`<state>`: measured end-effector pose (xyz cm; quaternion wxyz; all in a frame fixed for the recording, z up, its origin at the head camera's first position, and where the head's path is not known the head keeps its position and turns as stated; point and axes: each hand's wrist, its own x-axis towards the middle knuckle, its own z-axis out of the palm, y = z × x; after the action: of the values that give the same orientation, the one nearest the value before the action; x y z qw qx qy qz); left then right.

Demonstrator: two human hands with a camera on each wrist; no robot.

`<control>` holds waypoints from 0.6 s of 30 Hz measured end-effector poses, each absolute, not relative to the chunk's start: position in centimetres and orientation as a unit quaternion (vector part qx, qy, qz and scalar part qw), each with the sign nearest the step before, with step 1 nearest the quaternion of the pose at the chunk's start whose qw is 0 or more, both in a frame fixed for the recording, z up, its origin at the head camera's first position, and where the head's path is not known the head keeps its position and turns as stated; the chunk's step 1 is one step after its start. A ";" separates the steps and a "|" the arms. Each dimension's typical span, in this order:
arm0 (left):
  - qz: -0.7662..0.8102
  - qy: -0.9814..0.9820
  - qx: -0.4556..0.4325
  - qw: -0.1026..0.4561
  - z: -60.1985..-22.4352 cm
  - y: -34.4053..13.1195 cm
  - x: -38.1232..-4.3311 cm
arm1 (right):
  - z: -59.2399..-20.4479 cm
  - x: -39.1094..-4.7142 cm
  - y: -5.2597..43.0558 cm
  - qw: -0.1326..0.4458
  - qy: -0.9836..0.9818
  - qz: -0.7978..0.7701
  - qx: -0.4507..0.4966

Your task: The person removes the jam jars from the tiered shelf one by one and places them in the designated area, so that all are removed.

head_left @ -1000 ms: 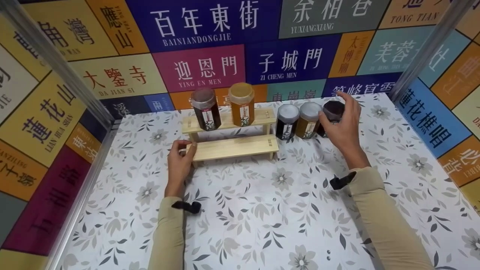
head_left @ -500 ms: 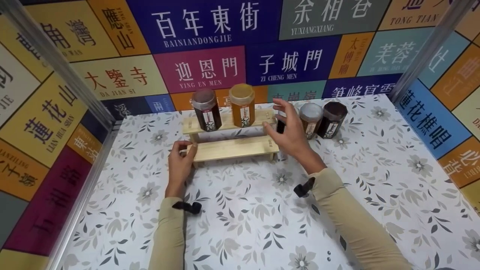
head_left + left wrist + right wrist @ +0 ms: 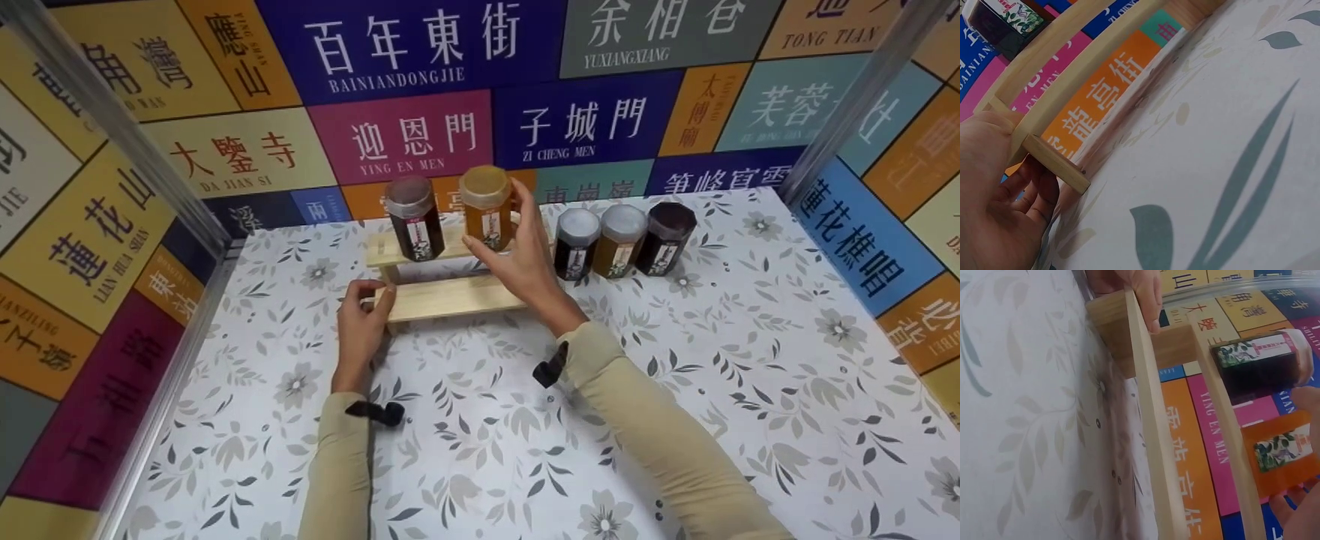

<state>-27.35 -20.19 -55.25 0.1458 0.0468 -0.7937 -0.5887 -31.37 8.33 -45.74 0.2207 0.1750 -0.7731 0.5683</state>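
Since the right hand (image 3: 525,259) has swung left from the 3 jars (image 3: 619,241), work's back at the wooden rack (image 3: 450,298).
It's curled round the amber jar (image 3: 486,210) on the upper shelf (image 3: 454,246), can't tell how firmly, forearm (image 3: 656,412) slanting in from lower right. Meanwhile the left hand (image 3: 361,326) pinches the rack's lower left end.

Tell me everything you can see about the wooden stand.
The wooden stand looks pale, with two stepped shelves on end supports. It stands upright on the floral-patterned tabletop. A dark jar and an amber jar rest on the higher, rear shelf. The left hand grips the stand's left end; the right hand partly hides its right end in the head view.
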 end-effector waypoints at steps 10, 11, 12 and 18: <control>-0.589 -0.795 0.052 0.139 -55.3 -20.0 -27.3 | -46.9 -31.4 8.6 0.261 -0.799 0.526 0.134; -0.589 -0.795 0.052 0.138 -55.3 -20.0 -27.3 | -47.0 -31.3 8.7 0.264 -0.799 0.523 0.136; -0.589 -0.794 0.051 0.138 -55.3 -20.0 -27.3 | -47.0 -31.1 8.9 0.267 -0.799 0.521 0.136; -0.587 -0.796 0.053 0.139 -55.2 -20.4 -27.5 | -46.9 -29.7 9.8 0.278 -0.807 0.504 0.130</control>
<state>-27.48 -20.39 -55.23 0.1391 0.0527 -0.7957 -0.5872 -29.71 9.77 -46.87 0.2777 0.1299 -0.8074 0.5040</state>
